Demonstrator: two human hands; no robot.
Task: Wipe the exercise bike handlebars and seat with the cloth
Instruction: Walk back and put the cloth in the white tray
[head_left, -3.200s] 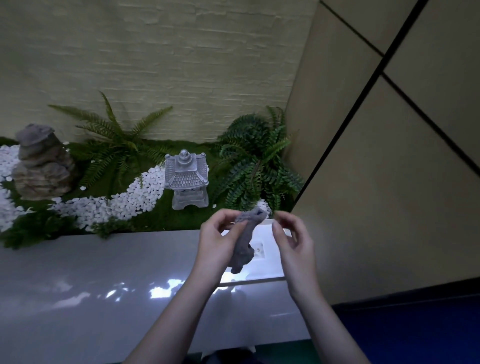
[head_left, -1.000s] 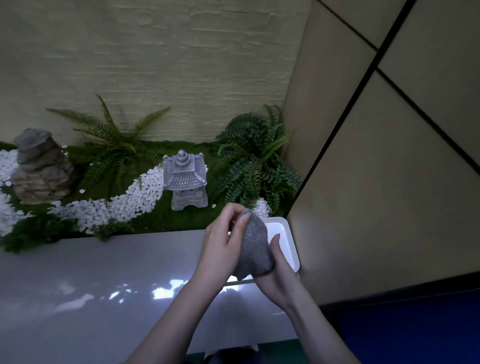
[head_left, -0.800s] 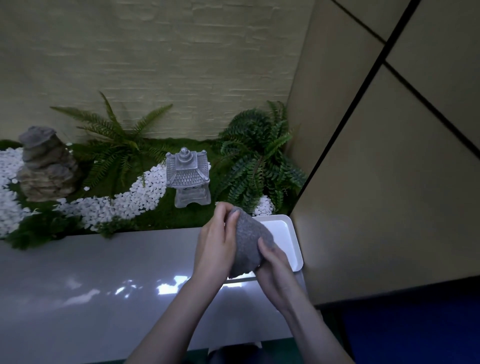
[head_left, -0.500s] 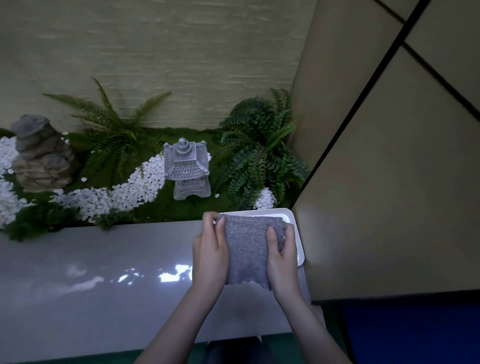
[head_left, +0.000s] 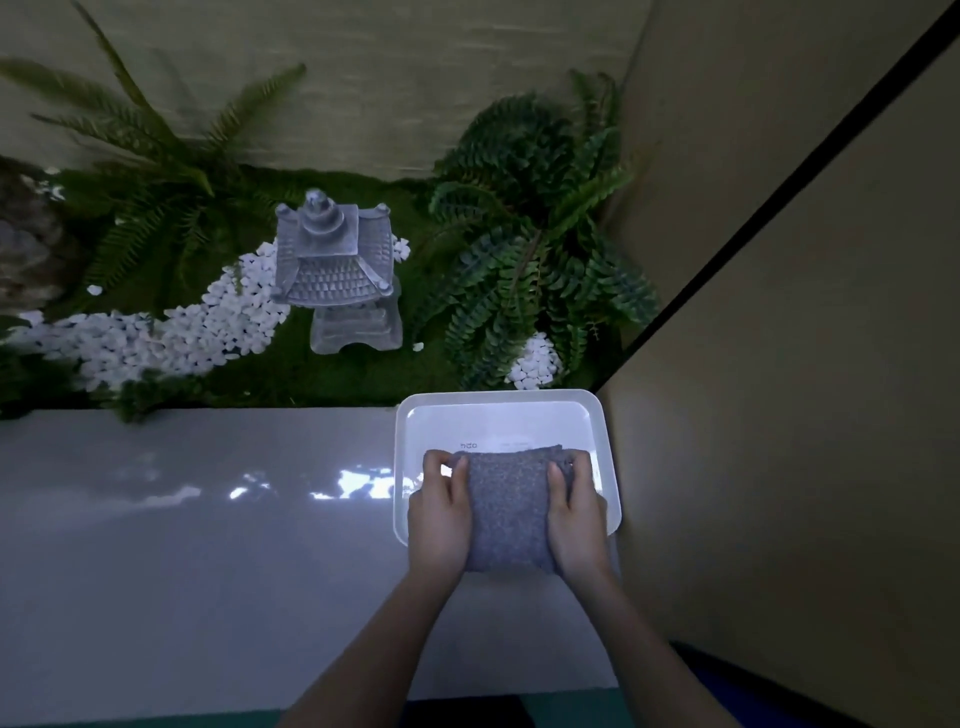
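A grey folded cloth (head_left: 508, 509) lies flat between my two hands, over the near part of a white tray (head_left: 498, 402). My left hand (head_left: 439, 514) grips the cloth's left edge with the thumb on top. My right hand (head_left: 576, 514) grips the right edge the same way. The cloth's near edge reaches past the tray's front rim. No exercise bike, handlebars or seat are in view.
The tray sits on a glossy white ledge (head_left: 182, 545), right up against a beige wall panel (head_left: 779, 415). Behind the ledge is a small garden bed with a stone lantern (head_left: 337, 270), ferns (head_left: 524, 234) and white pebbles (head_left: 156, 332).
The cloth went from a bunched wad held up in front of me to a flat folded pad, and both hands lowered it onto the tray. My view tilted further down.
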